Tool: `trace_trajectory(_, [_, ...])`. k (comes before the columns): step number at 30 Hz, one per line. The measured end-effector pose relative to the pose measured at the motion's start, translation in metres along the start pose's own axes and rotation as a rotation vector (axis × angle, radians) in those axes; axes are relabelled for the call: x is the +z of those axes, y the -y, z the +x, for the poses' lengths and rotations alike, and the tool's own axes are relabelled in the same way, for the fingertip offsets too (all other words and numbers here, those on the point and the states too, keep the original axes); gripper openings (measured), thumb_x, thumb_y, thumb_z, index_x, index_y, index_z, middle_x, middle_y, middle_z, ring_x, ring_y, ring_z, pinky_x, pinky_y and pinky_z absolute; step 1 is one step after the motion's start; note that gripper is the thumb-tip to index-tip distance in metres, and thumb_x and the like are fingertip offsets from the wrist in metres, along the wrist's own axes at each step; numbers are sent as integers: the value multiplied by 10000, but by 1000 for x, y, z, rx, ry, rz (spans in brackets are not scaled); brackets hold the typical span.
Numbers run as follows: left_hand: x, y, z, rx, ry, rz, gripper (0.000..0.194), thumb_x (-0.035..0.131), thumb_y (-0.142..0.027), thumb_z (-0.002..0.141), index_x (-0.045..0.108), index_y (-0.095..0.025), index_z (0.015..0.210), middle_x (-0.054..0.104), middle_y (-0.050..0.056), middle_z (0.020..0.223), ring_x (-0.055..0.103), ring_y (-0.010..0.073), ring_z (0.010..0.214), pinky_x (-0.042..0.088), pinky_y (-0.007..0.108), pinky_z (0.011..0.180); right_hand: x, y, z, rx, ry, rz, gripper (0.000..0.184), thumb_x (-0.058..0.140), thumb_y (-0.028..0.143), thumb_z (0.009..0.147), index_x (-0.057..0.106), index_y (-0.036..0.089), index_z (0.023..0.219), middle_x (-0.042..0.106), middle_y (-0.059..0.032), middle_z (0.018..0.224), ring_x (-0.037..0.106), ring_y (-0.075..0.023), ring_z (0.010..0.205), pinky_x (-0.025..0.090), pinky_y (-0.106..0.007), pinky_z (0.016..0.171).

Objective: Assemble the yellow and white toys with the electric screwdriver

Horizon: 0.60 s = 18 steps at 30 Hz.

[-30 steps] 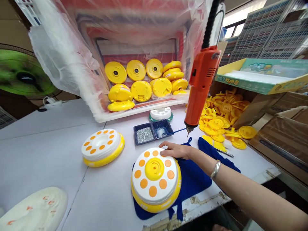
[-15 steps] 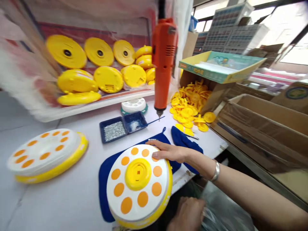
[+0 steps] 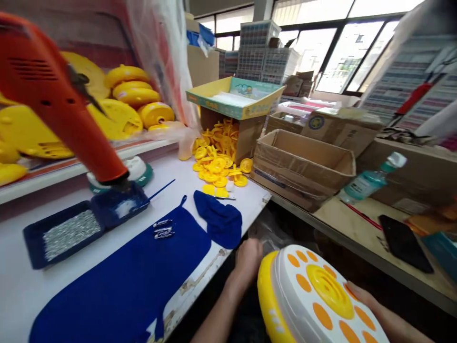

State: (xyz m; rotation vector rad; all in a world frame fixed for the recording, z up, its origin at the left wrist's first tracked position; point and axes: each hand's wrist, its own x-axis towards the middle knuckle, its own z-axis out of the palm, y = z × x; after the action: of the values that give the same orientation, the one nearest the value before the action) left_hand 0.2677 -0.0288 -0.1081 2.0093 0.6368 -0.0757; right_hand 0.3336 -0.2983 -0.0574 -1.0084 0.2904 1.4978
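My right hand (image 3: pixel 367 300) grips the edge of a round toy base (image 3: pixel 285 305), tilted off the table's front edge. The base has a yellow lower shell, a white top with orange dots and a yellow knob (image 3: pixel 330 291) at its centre. Left of it, my left hand (image 3: pixel 249 257) is closed at a clear plastic bag (image 3: pixel 273 238) below the table edge; its fingertips are hidden. A blue cloth mat (image 3: pixel 132 271) lies on the table with small shiny cylinders (image 3: pixel 163 228) on it. Beside the mat is a crumpled blue cloth (image 3: pixel 221 216).
An orange electric screwdriver (image 3: pixel 71 109) hangs at the left over a dark blue tray (image 3: pixel 30 247) of small screws. Yellow knobs (image 3: pixel 217 164) are heaped at the table's back. Cardboard boxes (image 3: pixel 293 176), a bottle (image 3: pixel 367 183) and a phone (image 3: pixel 405 243) stand or lie to the right.
The dotted toy base has been lifted off the blue mat and carried right, past the table edge, in my right hand. My view has turned right. My left hand remains near the plastic bag.
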Motion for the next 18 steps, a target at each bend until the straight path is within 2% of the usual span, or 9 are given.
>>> trace_trajectory(2, [-2,-17,17,18,-37,68,265,562,-388,935,648,-152,1017,681,60,1026,656,201,939,526,436,869,-17,-21,-3,-78,-137,124,725,696,528,769,582,64,1315,745,-158,1084,664,-330,1107,490,-399,1024])
trace_trajectory(4, [-4,-28,22,59,-72,107,272,555,-390,938,645,-155,1041,680,67,1055,651,207,974,512,452,899,-28,-30,2,-158,-244,210,824,651,499,812,408,34,1447,732,-164,1113,666,-319,1105,500,-392,1014])
trace_trajectory(6, [-4,-31,19,106,-99,121,296,539,-372,949,616,-162,1142,665,83,1134,636,223,1039,491,472,939,-35,-28,6,-228,-285,229,889,637,470,836,257,36,1512,725,-170,1129,678,-323,1080,528,-408,971])
trace_trajectory(9, [-2,-26,10,179,-68,126,315,508,-337,966,579,-183,1232,659,88,1178,628,224,1077,473,473,967,-42,-17,9,-304,-291,182,921,663,425,834,200,30,1525,721,-176,1132,686,-330,1062,555,-410,918])
trace_trajectory(12, [5,-18,4,221,49,119,274,524,-391,953,667,-164,1008,706,41,950,669,192,892,520,410,854,-45,-12,9,-295,-230,175,988,736,432,781,230,-3,1509,715,-195,1134,682,-339,1067,555,-399,916])
trace_trajectory(14, [10,-12,3,213,93,108,326,537,-443,936,665,-151,865,687,14,815,660,171,779,529,374,776,-45,-14,11,-265,-146,194,1037,800,452,722,265,41,1509,719,-184,1133,693,-339,1047,537,-406,949])
trace_trajectory(18, [19,0,3,188,114,56,389,565,-508,900,646,-146,782,661,-11,747,641,163,705,519,331,697,-38,-22,19,-231,-12,201,1072,847,476,677,278,143,1522,727,-158,1135,704,-335,1022,496,-436,1005])
